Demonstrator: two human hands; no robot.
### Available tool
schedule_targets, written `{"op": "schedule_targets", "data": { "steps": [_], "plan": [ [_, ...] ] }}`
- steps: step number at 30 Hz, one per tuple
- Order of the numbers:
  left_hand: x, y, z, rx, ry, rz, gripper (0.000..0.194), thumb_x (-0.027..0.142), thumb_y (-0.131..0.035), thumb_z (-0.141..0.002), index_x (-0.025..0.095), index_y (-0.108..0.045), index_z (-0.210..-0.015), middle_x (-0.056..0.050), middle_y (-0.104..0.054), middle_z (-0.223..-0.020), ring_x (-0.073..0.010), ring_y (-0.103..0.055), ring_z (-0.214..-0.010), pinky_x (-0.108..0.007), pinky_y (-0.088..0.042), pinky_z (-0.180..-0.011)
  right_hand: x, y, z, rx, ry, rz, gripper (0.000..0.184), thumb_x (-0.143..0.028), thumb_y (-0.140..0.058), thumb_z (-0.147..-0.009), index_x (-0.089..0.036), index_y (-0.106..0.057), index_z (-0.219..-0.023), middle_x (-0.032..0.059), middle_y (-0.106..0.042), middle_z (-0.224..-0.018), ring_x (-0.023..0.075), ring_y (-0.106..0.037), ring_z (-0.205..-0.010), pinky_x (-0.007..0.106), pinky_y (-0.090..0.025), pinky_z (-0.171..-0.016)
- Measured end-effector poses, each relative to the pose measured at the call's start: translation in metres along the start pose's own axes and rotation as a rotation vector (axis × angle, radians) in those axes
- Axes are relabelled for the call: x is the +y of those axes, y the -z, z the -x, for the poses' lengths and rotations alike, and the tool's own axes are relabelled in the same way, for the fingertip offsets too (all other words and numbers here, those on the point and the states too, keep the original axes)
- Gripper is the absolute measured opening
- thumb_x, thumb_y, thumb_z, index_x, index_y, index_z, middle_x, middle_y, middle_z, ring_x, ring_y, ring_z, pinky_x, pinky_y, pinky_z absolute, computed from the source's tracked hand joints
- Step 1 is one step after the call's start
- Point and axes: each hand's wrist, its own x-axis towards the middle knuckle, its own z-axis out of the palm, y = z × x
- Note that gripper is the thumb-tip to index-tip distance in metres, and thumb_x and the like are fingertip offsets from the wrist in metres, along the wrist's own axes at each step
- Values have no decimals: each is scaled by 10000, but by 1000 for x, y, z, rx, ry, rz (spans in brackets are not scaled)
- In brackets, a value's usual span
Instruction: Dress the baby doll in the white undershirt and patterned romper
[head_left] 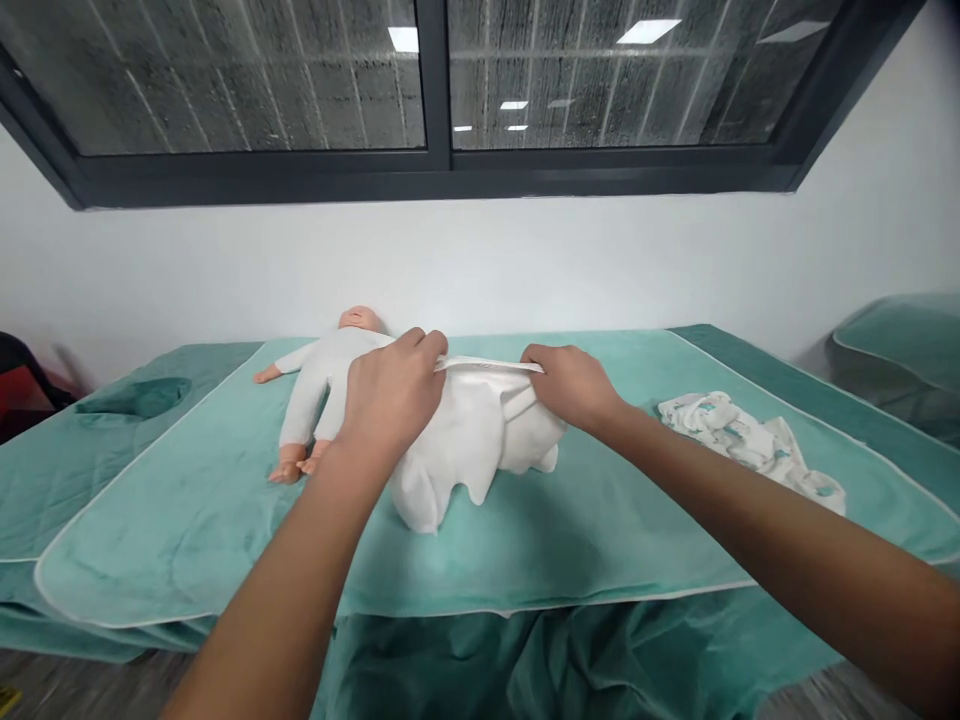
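A white baby garment (469,425) hangs between my two hands, its upper edge pulled into a taut, nearly level line. My left hand (397,390) is closed on the left end of that edge. At the right end, my right hand (574,385) pinches the same edge. The cloth falls in loose folds over the bed, and its exact cut cannot be made out. Behind and left of my left hand lies a baby doll (326,365) in a pale outfit, with its bare feet toward me. My left hand and forearm hide part of the doll.
A light green mat (165,530) with white piping covers the bed. On its right side lies a crumpled white patterned cloth (739,435). A green pillow (907,340) rests at the far right. Behind are a white wall and a dark-framed window (439,175). A black and red object (26,385) stands at left.
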Motion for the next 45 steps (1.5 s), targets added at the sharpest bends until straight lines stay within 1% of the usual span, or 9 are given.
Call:
{"op": "schedule_targets", "data": {
  "steps": [12, 16, 20, 24, 27, 31, 36, 41, 45],
  "plan": [
    [-65, -59, 11, 135, 304, 237, 187, 262, -472, -862, 247, -611, -986, -64, -657, -1068, -278, -617, -1030, -378, -483, -807, 97, -6, 2, 170, -142, 115, 343, -149, -469, -724, -255, -654, -993, 46, -710, -1008, 239, -617, -883, 296, -391, -669],
    [-68, -64, -7, 31, 357, 149, 249, 239, -476, -849, 256, -619, -1052, -93, -638, -1123, -302, -635, -984, -405, -487, -776, 106, 2, -26, -98, -210, 232, 362, -162, -517, -690, -251, -685, -998, 87, -708, -1004, 270, -624, -886, 317, -411, -647],
    [-56, -93, -29, -127, 375, 97, 331, 179, -459, -843, 235, -608, -1134, -132, -618, -1155, -314, -635, -976, -416, -477, -783, 103, -21, -55, -264, -185, 264, 390, -146, -553, -694, -225, -684, -1053, 109, -685, -1093, 273, -623, -963, 333, -454, -722],
    [-23, -139, -25, -107, 337, 25, 362, 150, -421, -869, 162, -571, -1199, -187, -581, -1196, -352, -550, -1119, -454, -454, -853, 74, -75, -51, -147, -162, 298, 463, -89, -456, -798, -113, -581, -1244, 222, -571, -1280, 319, -532, -1157, 416, -437, -886],
    [0, -175, -10, -187, 146, 76, 375, 86, -360, -871, 161, -616, -1135, -173, -607, -1176, -332, -535, -1145, -463, -429, -915, 52, -127, -35, -73, 140, 71, 457, -61, -349, -869, -164, -568, -1257, 125, -557, -1349, 214, -493, -1229, 334, -383, -1020],
    [3, -205, -11, -314, 138, 140, 399, 76, -332, -874, 129, -654, -1103, -190, -651, -1138, -311, -575, -1119, -443, -426, -940, 48, -172, -40, -100, 3, -36, 425, -130, -295, -930, -152, -562, -1260, 122, -616, -1274, 215, -537, -1187, 338, -406, -1010],
    [-7, -217, -42, -366, 181, 109, 368, 98, -369, -861, 82, -666, -1077, -225, -675, -1086, -344, -586, -1118, -494, -386, -993, 58, -180, -73, -111, -62, 14, 392, -146, -301, -937, -103, -584, -1205, 192, -599, -1295, 297, -479, -1267, 469, -321, -1079],
    [-1, -234, -55, -273, 208, 94, 625, 70, -427, -797, 70, -393, -1420, -237, -499, -1382, -352, -444, -1301, -514, -316, -1082, 59, -181, -85, -40, -54, 154, 624, -67, -403, -835, -129, -370, -1455, 113, -196, -1615, 292, -192, -1466, 547, -164, -1157],
    [6, -250, -61, -170, 226, 182, 666, 27, -454, -727, 34, -396, -1391, -218, -482, -1385, -332, -395, -1338, -468, -300, -1120, 62, -184, -94, -11, -11, 182, 773, 5, -452, -737, -128, -324, -1488, 116, -102, -1633, 284, -158, -1480, 504, -215, -1154]
  ]
}}
